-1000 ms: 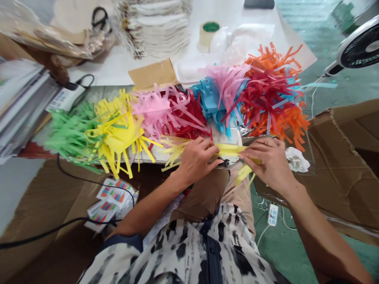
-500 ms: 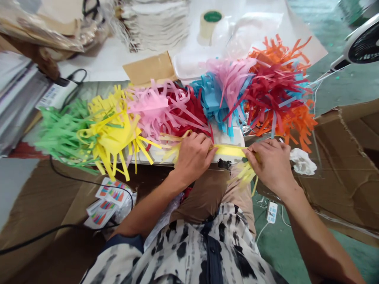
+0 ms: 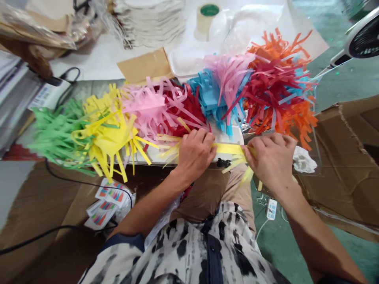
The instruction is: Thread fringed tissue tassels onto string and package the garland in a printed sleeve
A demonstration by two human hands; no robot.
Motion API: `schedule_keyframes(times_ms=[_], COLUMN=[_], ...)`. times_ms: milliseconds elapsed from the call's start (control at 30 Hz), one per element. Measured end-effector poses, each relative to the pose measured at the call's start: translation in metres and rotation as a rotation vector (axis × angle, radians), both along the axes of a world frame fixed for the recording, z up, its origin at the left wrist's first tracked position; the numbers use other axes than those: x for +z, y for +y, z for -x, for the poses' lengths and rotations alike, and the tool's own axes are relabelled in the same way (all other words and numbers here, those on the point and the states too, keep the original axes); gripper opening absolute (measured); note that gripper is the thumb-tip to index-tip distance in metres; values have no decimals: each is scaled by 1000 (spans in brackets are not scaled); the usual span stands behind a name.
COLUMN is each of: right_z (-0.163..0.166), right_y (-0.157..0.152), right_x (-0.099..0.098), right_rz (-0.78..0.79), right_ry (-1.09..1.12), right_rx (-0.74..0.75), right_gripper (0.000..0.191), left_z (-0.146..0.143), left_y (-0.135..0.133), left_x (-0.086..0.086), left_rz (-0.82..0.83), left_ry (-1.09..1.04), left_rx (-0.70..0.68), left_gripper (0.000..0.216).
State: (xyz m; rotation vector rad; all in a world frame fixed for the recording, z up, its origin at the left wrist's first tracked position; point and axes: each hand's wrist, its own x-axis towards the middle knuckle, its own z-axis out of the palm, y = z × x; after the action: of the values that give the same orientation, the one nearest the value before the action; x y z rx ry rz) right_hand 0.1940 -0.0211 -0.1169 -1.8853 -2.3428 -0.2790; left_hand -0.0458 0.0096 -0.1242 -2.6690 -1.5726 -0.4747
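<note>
A pale yellow tissue-paper tassel is stretched level between my two hands at the table's front edge. My left hand is closed on one end, with fringe strips sticking out past it to the left. My right hand grips the other end, and loose strips hang below its fingers. Behind the hands lie fringed bundles: green, bright yellow, pink, dark red and blue. Farther right is a heap of red and orange fringe. The fingertips are partly hidden.
A tape roll stands at the back beside a stack of white material. A brown card lies behind the bundles. Crumpled white paper sits at right, near a cardboard box. A black clip is on the table edge.
My right hand has turned slightly and its fingers have bunched on the tassel. Strips at both ends have shifted. My left hand stays almost in place.
</note>
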Motion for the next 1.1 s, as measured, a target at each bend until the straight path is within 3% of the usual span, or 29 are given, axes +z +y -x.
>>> schedule_keyframes(times_ms=[100, 167, 233, 433, 567, 667, 767, 867, 1000, 1100], right_z=[-3, -3, -4, -28, -31, -21, -10, -3, 3, 6], right_y=[-10, -18, -25, -36, -37, -33, -28, -24, -21, -17], right_x=[0, -1, -4, -1, 6, 10, 15, 19, 18, 15], right_rz=[-113, -101, -36, 49, 42, -12, -8, -7, 5, 31], right_ry=[40, 72, 88, 170, 183, 156, 112, 74, 94, 136], right_rx=[68, 184, 283, 239, 230, 205, 169, 157, 170, 194], right_gripper=[25, 34, 38, 38, 30, 23, 22, 23, 19, 19], left_z=[-4, -7, -8, 21, 51, 49, 23, -8, -24, -21], left_y=[2, 4, 5, 7, 6, -1, -7, -6, 4, 9], left_x=[-3, -5, -5, -1, 13, 29, 34, 22, 3, 2], left_rz=[-99, -116, -87, 16, -48, -166, -149, -36, 3, 4], left_ry=[-48, -19, 19, -49, -61, -84, -103, 1, 72, 78], left_rx=[-219, -373, -429, -428, -177, -56, -253, -463, -429, -401], left_gripper=[27, 23, 23, 29, 23, 18, 17, 23, 22, 22])
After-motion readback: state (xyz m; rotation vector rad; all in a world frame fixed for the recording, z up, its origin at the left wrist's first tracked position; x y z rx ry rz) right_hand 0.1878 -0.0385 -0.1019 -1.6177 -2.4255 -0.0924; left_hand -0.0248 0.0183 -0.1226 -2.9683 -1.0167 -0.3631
